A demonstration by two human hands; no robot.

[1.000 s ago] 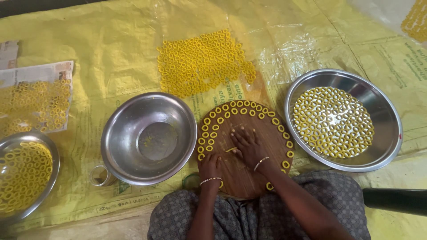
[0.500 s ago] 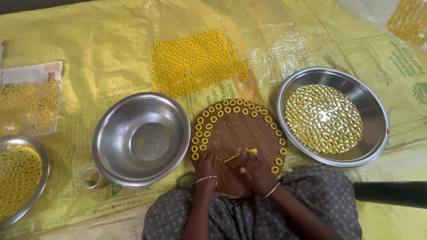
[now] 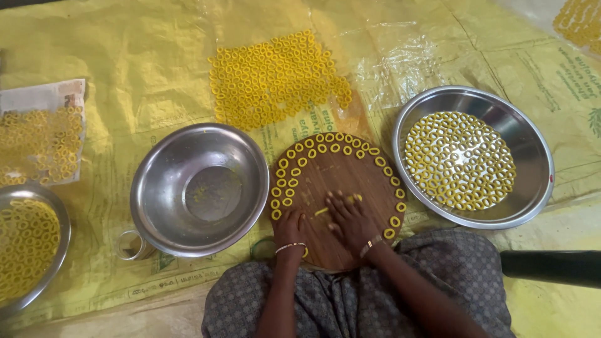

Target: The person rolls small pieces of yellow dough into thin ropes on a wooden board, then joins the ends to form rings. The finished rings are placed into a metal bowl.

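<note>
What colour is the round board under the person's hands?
Brown wood, the round board is edged with yellow rings; the head view shows it.

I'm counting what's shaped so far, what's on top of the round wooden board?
Yellow dough rings line the wooden board's rim, and a dough strip lies between both hands. Anything under the palms is hidden.

Yellow plastic sheet [image 3: 125, 56], steel bowls [image 3: 199, 188], wooden board [image 3: 338, 181]

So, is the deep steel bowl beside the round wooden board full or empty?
Nearly empty: the deep steel bowl stands upright, its bare shiny bottom showing only faint yellow smears, no rings inside.
</note>
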